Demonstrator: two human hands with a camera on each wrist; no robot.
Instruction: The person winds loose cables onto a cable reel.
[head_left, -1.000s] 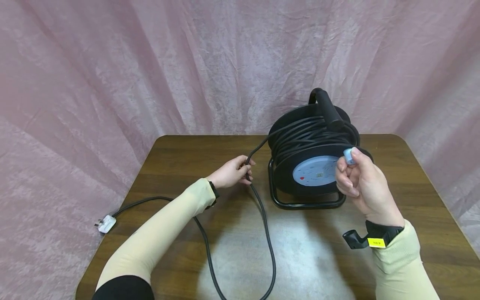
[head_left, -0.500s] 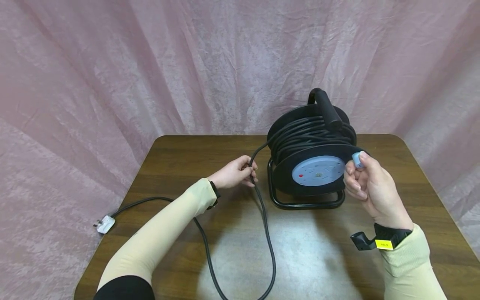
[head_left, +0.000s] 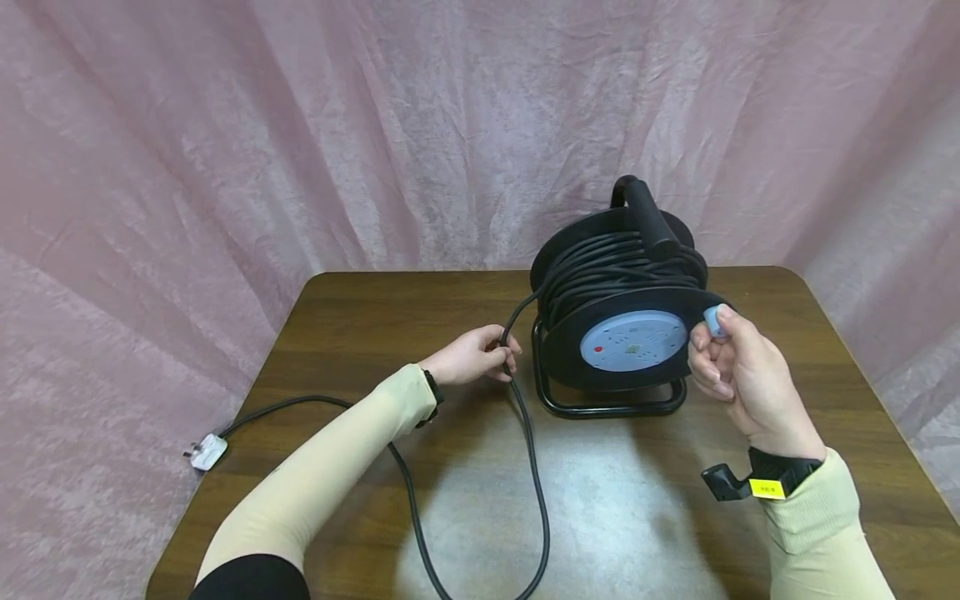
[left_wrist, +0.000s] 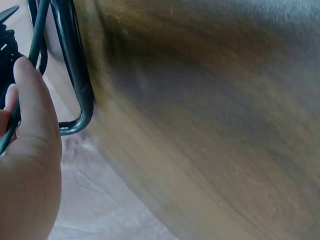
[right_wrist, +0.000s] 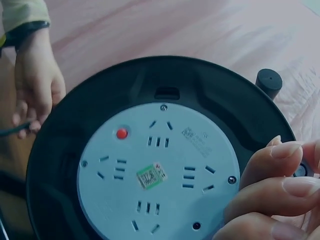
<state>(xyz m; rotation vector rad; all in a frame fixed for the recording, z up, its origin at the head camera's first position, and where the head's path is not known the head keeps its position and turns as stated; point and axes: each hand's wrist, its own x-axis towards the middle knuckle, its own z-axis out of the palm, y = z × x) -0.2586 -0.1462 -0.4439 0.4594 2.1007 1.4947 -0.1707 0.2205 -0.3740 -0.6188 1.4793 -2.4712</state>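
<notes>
- Pink curtain (head_left: 450, 125) hung behind worktop (head_left: 412, 304) and reel (head_left: 633, 325).
- Left of reel, left grip (head_left: 474, 357) pinched cable (head_left: 532, 450).
- At reel's right edge, right grip (head_left: 742, 367) pinched knob (head_left: 712, 322).
- Judged step: turning reel; next likely required steady cable guidance.

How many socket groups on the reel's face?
4, in the right wrist view: top group, left group, right group, bottom group. Fingers cover part, so some may be hidden.

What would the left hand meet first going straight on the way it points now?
The left hand would probably meet the cable reel first, on the side facing it: its black stand or front disc. Depth is unclear, so I can't say which.
</notes>
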